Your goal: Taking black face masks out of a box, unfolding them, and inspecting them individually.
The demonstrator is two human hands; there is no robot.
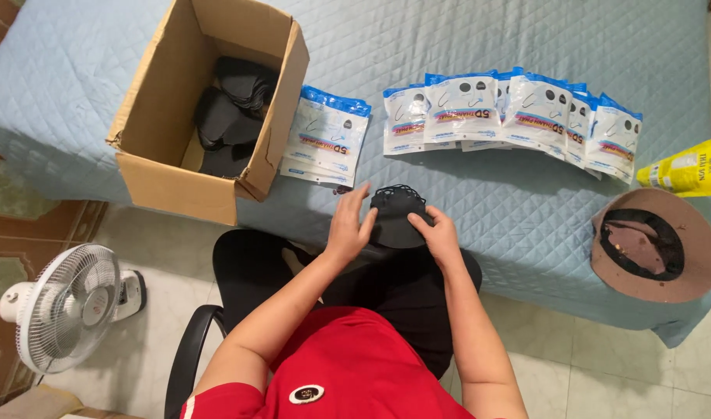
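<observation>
**Black masks squared up at the bed's near edge**

At the near edge of the quilted blue bed, just in front of the seated person's lap, both hands work a small stack of black face masks. The left hand has its fingers spread and laid flat against the stack's left side; the right hand curls around the right side, thumb on top, so the stack is pinched between the two. Neither hand carries anything else.

Judging from the pose, the step in hand is squaring the masks into a tidy pile. It goes best with even pressure from both sides, the ear loops at the far edge tucked under instead of trailing, and the pile kept resting on the quilt so that it does not fan out.

Just beyond the left hand lies a short stack of flat white pouches with blue top strips, each printed with a small mask picture and a coloured band. Further right, along the middle of the bed, a fanned row of the same pouches overlaps like tiles, blue strips toward the far edge. An open cardboard box overhangs the left near corner, loose black masks inside. At the right edge sits a yellow packet, and below it an upturned brown bucket hat. A white floor fan stands left of the chair.
</observation>
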